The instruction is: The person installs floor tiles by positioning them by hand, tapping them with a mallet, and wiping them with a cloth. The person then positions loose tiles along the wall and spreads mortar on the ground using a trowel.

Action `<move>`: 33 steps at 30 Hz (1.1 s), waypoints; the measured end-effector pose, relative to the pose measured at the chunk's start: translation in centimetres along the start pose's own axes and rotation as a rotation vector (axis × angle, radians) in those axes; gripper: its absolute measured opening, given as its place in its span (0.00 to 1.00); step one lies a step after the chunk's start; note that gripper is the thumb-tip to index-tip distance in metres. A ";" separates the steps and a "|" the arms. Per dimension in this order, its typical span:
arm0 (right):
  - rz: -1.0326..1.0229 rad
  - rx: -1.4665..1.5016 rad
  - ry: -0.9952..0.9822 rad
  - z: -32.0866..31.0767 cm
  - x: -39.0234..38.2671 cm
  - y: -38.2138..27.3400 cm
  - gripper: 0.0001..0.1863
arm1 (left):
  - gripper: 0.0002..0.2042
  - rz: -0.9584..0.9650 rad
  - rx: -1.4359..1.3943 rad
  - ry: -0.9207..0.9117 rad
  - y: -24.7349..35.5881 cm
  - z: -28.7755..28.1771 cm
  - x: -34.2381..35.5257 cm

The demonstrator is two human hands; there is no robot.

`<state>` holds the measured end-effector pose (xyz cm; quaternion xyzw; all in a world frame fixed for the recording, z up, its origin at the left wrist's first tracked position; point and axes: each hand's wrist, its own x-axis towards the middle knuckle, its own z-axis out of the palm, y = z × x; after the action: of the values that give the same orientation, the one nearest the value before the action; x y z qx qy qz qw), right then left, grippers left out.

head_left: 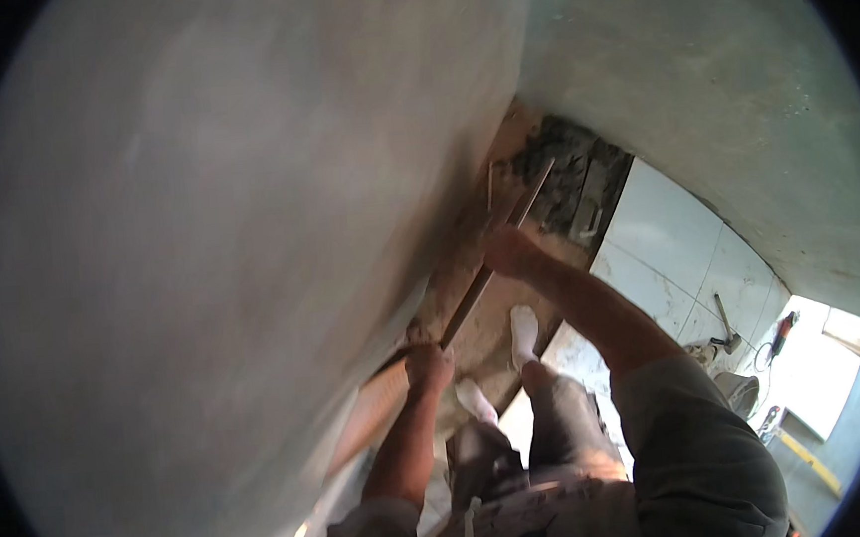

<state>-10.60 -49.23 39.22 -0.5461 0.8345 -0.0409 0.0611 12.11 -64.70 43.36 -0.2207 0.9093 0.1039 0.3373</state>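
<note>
My right hand [512,253] is closed round a long, narrow bar [471,300] that slants up across the floor toward the far corner. Lower down, my left hand [428,366] grips the same bar, close to the plain left wall [218,233]. Beyond the bar's upper end lies dark, rough mortar [551,145] on reddish-brown floor [459,256], with a flat tool with a handle [591,217] on it. My feet, in white socks, are below my hands.
White tiles [662,227] run along the right wall [695,70]. On them are a hammer-like tool [723,318] and a grey bucket [736,392]. A red-and-black power tool [784,334] with a cord and a yellow level [810,461] lie at the lower right.
</note>
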 end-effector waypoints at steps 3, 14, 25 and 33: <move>-0.121 -0.047 -0.193 -5.7 -0.3 -6.6 0.05 | 0.19 -0.106 -0.117 -0.053 -4.1 0.2 -6.0; -0.302 -0.043 -0.627 -8.5 -1.0 -29.3 0.08 | 0.21 -0.309 -0.333 -0.002 -17.7 10.5 -23.1; -0.666 -0.191 -0.746 -2.0 -0.2 -49.4 0.07 | 0.14 -0.643 -0.481 0.263 -31.1 22.1 -33.6; -0.758 -0.234 -0.770 0.6 3.0 -58.2 0.08 | 0.18 -1.111 -0.626 0.677 -34.8 25.6 -37.9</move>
<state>40.99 -75.30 46.34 -0.7870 0.4957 0.2358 0.2818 68.60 -74.12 47.69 -0.7567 0.6452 0.0985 -0.0388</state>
